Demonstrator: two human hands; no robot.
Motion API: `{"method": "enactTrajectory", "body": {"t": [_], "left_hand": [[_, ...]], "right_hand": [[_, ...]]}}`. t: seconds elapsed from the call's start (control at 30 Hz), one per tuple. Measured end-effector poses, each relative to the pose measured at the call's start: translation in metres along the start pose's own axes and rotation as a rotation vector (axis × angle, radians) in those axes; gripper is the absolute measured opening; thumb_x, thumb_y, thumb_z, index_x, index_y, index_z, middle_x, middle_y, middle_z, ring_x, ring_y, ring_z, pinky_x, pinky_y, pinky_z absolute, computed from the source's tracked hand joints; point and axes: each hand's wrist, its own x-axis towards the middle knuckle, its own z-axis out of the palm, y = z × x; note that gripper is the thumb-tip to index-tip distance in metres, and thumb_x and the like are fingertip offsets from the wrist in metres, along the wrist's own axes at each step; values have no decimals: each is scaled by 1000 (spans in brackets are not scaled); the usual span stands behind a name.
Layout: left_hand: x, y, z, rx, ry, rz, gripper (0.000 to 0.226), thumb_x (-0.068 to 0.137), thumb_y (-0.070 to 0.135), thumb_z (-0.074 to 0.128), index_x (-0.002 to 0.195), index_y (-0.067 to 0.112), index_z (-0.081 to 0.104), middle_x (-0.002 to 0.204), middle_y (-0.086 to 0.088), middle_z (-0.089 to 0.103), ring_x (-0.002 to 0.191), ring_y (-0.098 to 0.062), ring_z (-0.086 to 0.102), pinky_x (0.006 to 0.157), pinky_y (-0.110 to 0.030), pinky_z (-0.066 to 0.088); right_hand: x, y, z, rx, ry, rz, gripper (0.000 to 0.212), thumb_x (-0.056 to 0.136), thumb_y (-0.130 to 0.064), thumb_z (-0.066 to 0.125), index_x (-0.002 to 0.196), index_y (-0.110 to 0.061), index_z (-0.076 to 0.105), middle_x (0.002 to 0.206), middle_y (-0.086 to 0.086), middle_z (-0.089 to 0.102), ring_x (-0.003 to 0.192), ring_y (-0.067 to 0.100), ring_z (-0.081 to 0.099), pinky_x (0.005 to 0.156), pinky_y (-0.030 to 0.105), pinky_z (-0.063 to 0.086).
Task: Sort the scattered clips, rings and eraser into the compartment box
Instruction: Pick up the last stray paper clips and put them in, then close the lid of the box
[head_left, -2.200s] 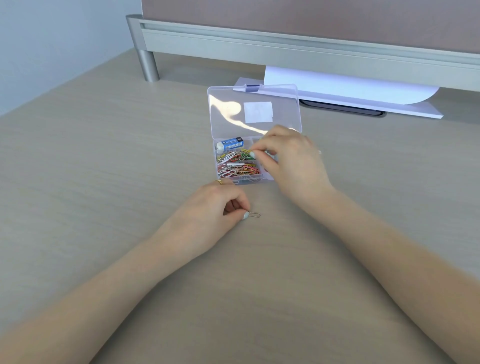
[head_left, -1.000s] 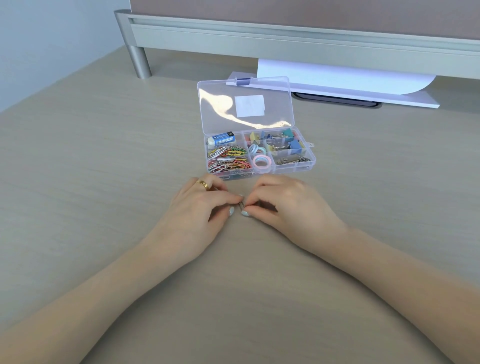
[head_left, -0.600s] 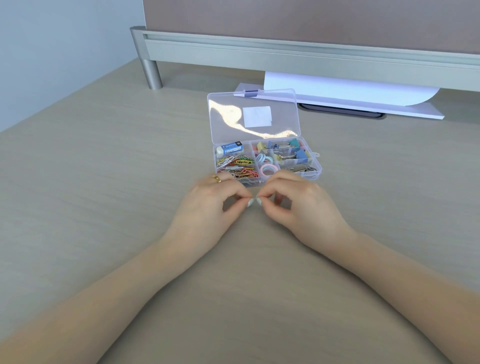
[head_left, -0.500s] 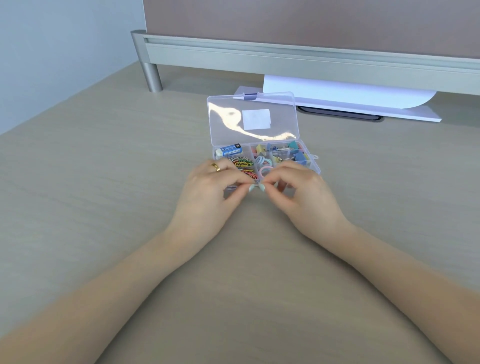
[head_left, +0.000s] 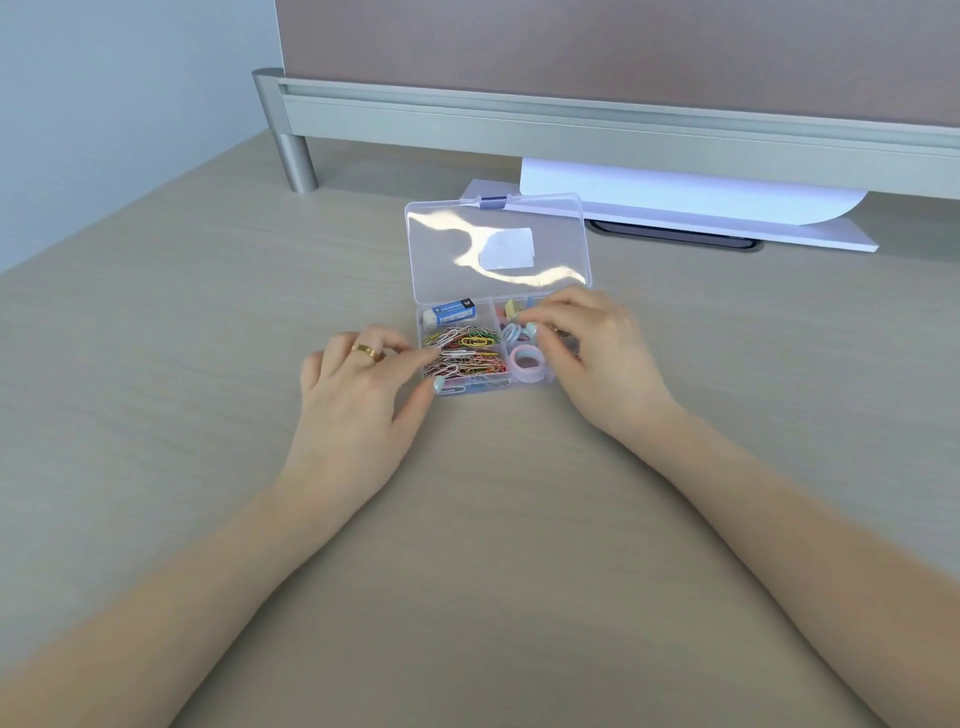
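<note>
Desk (head_left: 156, 415) lies bare left, right and in front of the compartment box (head_left: 498, 306), lid up behind. Left hand (head_left: 363, 400) sits at the box's left wall, fingertips pinched at the paper clips (head_left: 467, 351). Right hand (head_left: 592, 353) covers the box's right side, fingers curled over the rings (head_left: 522, 358); hold unclear. Eraser (head_left: 452, 313) rests back-left.

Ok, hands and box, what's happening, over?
Left hand at coloured paper clips. Right hand over far-right compartments, grip unclear. Clear plastic compartment box open. Nothing blocking.
</note>
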Motion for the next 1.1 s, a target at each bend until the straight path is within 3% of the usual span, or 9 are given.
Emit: {"method": "enactTrajectory", "body": {"t": [0.17, 0.33, 0.5, 0.57, 0.67, 0.77, 0.93, 1.0, 1.1], "left_hand": [[-2, 2, 3, 67, -62, 12, 44, 82, 47, 33, 109, 27, 61, 112, 0, 57, 104, -21, 38, 82, -35, 25], [2, -1, 6, 58, -48, 35, 42, 82, 46, 34, 108, 27, 61, 113, 0, 57, 104, -16, 34, 81, -29, 20], [6, -3, 8, -62, -60, 25, 40, 78, 43, 38, 104, 24, 63, 106, 2, 59, 100, -16, 41, 82, -30, 27], [8, -4, 7, -154, -65, 13, 39, 77, 41, 46, 106, 22, 62, 107, 0, 58, 97, -21, 50, 83, -37, 40], [10, -4, 4, -298, -104, -132, 59, 75, 31, 67, 128, 28, 41, 123, 3, 42, 111, -19, 46, 93, -39, 40], [11, -7, 5, -309, -120, -237, 97, 66, 33, 75, 140, 32, 12, 139, 0, 27, 123, -22, 37, 100, -44, 35], [12, -8, 8, -309, -148, -219, 114, 61, 36, 76, 140, 34, -6, 146, -2, 24, 130, -23, 30, 104, -48, 30], [11, -9, 7, -319, -145, -210, 115, 61, 36, 76, 140, 34, -7, 146, -2, 25, 130, -23, 29, 104, -47, 29], [12, -9, 9, -320, -145, -196, 117, 60, 37, 76, 139, 37, -10, 146, -2, 27, 129, -23, 30, 105, -46, 29]], "right_hand": [[18, 25, -20, 27, 166, 234, 25, 85, -19, 48, 103, -17, 65, 109, 2, 61, 98, 21, 56, 85, 35, 44], [37, 51, -27, 299, 103, 642, 33, 93, -31, 45, 122, -18, 52, 121, -8, 52, 105, 7, 47, 81, 15, 33], [57, 56, -23, 631, 45, 774, 38, 93, -38, 42, 125, -18, 47, 125, -2, 56, 110, 11, 54, 88, 22, 38], [58, 52, -24, 787, 29, 764, 34, 92, -37, 45, 121, -19, 48, 121, -2, 59, 103, 10, 58, 78, 20, 42], [54, 50, -32, 804, 25, 699, 34, 87, -37, 55, 118, -24, 52, 109, -6, 62, 100, 9, 59, 89, 28, 44], [48, 43, -46, 566, -46, 535, 26, 84, -33, 59, 110, -33, 56, 96, -1, 57, 90, 6, 54, 91, 26, 40], [33, 8, -65, 297, -71, 220, 15, 81, -16, 65, 89, -28, 58, 96, -16, 56, 93, -4, 52, 89, 11, 36], [26, -8, -70, 158, -114, 147, 17, 80, -17, 65, 91, -27, 57, 97, -15, 56, 94, -7, 50, 84, 3, 33], [16, -31, -68, 32, -201, 141, 38, 78, -31, 63, 113, -33, 49, 96, -13, 57, 93, 3, 53, 81, 18, 40]]}}
